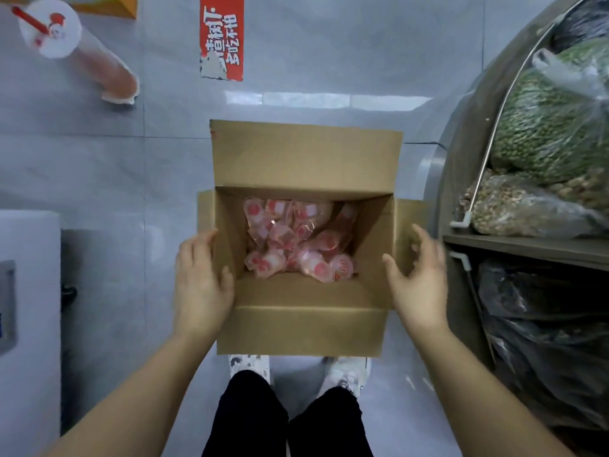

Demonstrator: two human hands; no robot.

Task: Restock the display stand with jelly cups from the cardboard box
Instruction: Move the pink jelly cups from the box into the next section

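An open cardboard box (pixel 301 239) is seen from above on the pale tiled floor (pixel 99 159), directly ahead of the person's shoes, with all four flaps folded outward. At its bottom lies a loose heap of pink jelly cups (pixel 298 240), gathered toward the far half while bare cardboard shows nearer the person. The left hand (pixel 201 280) is laid against the box's left wall, fingers straight and close together along the outside and the thumb hooked over the rim. The right hand (pixel 420 278) is held just beside the right wall, fingers spread and slightly bent; whether it touches the cardboard cannot be told. Nothing is pinched by either hand. A curved display stand (pixel 468 153) is seen at the right, its shelves filled with bagged dried goods (pixel 543 127); no space set aside for jelly cups can be made out. It is judged that the box is about to be lifted or shifted. If it is raised by one side only, it could be tipped and the loose cups slid into a corner or spilled. If the thin walls are squeezed too hard, they could be buckled inward. The outward right flap could also be caught on the nearby stand.
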